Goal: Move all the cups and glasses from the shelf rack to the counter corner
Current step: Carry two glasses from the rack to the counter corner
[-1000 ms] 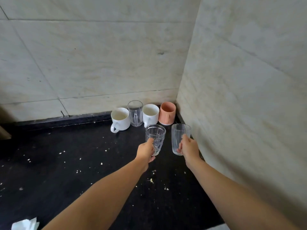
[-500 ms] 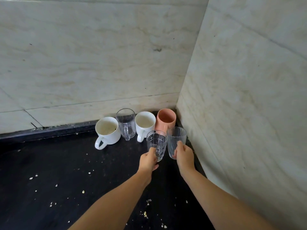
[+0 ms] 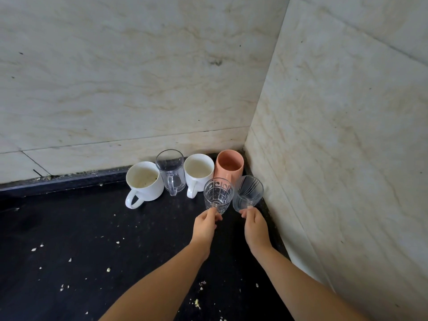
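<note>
**Two glasses tilting into the counter corner**

The clear patterned glass tumbler (image 3: 218, 195) and the clear ribbed glass tumbler (image 3: 248, 193) are leaning away from the person, mouths pointing up toward the camera. The left hand (image 3: 205, 225) is pinching the first at its base; the right hand (image 3: 256, 225) is pinching the second likewise. Behind them four vessels are standing upright along the wall: two white ceramic mugs (image 3: 143, 181), one clear handled glass mug (image 3: 171, 172) and one salmon-pink cup (image 3: 229, 165), on the black stone counter (image 3: 81, 239).

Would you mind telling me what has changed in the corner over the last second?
Both hands carried their glasses forward into the corner: the left hand grips the patterned glass, the right hand the ribbed glass, now just before the pink cup. The back row stayed put.
</note>
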`<action>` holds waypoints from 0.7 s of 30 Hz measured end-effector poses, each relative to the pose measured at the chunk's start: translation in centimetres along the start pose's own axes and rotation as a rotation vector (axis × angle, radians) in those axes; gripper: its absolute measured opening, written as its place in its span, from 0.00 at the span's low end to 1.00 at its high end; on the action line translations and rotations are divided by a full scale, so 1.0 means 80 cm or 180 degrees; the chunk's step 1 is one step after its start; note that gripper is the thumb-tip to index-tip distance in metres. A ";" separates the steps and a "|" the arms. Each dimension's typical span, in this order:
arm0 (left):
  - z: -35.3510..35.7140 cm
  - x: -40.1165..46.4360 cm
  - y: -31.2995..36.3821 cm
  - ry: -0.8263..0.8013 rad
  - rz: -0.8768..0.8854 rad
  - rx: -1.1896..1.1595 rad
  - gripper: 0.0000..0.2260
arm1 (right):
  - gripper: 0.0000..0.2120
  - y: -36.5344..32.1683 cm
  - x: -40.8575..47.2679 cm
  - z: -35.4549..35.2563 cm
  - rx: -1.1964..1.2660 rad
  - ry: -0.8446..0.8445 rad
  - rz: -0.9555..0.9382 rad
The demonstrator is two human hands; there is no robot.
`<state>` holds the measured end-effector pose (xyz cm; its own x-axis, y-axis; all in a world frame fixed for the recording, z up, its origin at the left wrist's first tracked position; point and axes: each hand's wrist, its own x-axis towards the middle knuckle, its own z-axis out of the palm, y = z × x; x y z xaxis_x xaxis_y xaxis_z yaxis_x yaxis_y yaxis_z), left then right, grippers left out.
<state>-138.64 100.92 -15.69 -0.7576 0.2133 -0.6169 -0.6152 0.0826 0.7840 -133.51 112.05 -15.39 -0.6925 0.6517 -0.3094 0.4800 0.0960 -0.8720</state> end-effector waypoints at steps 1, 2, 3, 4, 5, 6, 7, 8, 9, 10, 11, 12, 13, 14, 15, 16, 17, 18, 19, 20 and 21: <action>0.000 -0.001 0.002 0.0004 0.0015 0.0015 0.09 | 0.13 -0.003 0.003 0.001 -0.0014 -0.0055 0.0031; 0.000 -0.001 0.004 0.0007 0.0018 0.0026 0.09 | 0.14 -0.007 0.006 0.001 -0.0044 -0.0097 0.0050; 0.000 -0.001 0.007 0.0012 0.0020 0.0039 0.08 | 0.14 -0.010 0.010 0.002 -0.0082 -0.0125 0.0060; 0.001 -0.002 0.010 0.0012 0.0022 0.0058 0.08 | 0.15 -0.012 0.013 0.002 -0.0129 -0.0140 0.0061; 0.000 -0.004 0.013 0.0000 0.0030 0.0074 0.08 | 0.15 -0.012 0.016 0.003 -0.0186 -0.0145 0.0062; 0.000 -0.005 0.014 -0.0020 0.0017 0.0086 0.08 | 0.15 -0.012 0.017 0.003 -0.0234 -0.0143 0.0056; -0.001 -0.005 0.016 -0.0037 0.0005 0.0090 0.08 | 0.16 -0.011 0.019 0.003 -0.0260 -0.0139 0.0063; -0.002 -0.006 0.017 -0.0057 0.0001 0.0106 0.07 | 0.16 -0.010 0.019 0.004 -0.0282 -0.0135 0.0083; -0.004 -0.008 0.018 -0.0073 0.0006 0.0129 0.07 | 0.16 -0.010 0.020 0.004 -0.0313 -0.0131 0.0118; -0.006 -0.009 0.018 -0.0079 0.0019 0.0158 0.06 | 0.16 -0.011 0.021 0.004 -0.0367 -0.0115 0.0145; -0.009 -0.011 0.018 -0.0076 0.0044 0.0198 0.07 | 0.16 -0.014 0.022 0.003 -0.0407 -0.0091 0.0173; -0.013 -0.013 0.017 -0.0069 0.0092 0.0268 0.08 | 0.16 -0.017 0.021 0.001 -0.0443 -0.0048 0.0181; -0.017 -0.014 0.016 -0.0060 0.0142 0.0339 0.09 | 0.16 -0.018 0.020 -0.001 -0.0488 -0.0010 0.0186; -0.021 -0.016 0.016 -0.0046 0.0177 0.0401 0.10 | 0.15 -0.019 0.018 -0.005 -0.0560 0.0037 0.0178; -0.025 -0.019 0.017 -0.0006 0.0197 0.0440 0.10 | 0.15 -0.020 0.016 -0.010 -0.0603 0.0093 0.0167; -0.029 -0.020 0.019 0.0068 0.0222 0.0514 0.11 | 0.16 -0.020 0.014 -0.014 -0.0620 0.0152 0.0139; -0.032 -0.022 0.023 0.0164 0.0263 0.0599 0.11 | 0.16 -0.022 0.011 -0.019 -0.0624 0.0208 0.0141; -0.036 -0.025 0.029 0.0266 0.0340 0.0694 0.11 | 0.15 -0.028 0.005 -0.024 -0.0615 0.0278 0.0142; -0.039 -0.028 0.036 0.0351 0.0412 0.0778 0.11 | 0.12 -0.035 -0.001 -0.029 -0.0597 0.0319 0.0163; -0.041 -0.033 0.044 0.0410 0.0492 0.0871 0.10 | 0.09 -0.044 -0.007 -0.034 -0.0609 0.0348 0.0128; -0.042 -0.037 0.052 0.0431 0.0583 0.0959 0.10 | 0.12 -0.051 -0.012 -0.039 -0.0659 0.0376 0.0076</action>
<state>-139.68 97.36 -10.84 -0.8835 0.1222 -0.4523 -0.3903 0.3420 0.8548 -133.13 113.35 -10.35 -0.6175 0.7381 -0.2719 0.6043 0.2238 -0.7647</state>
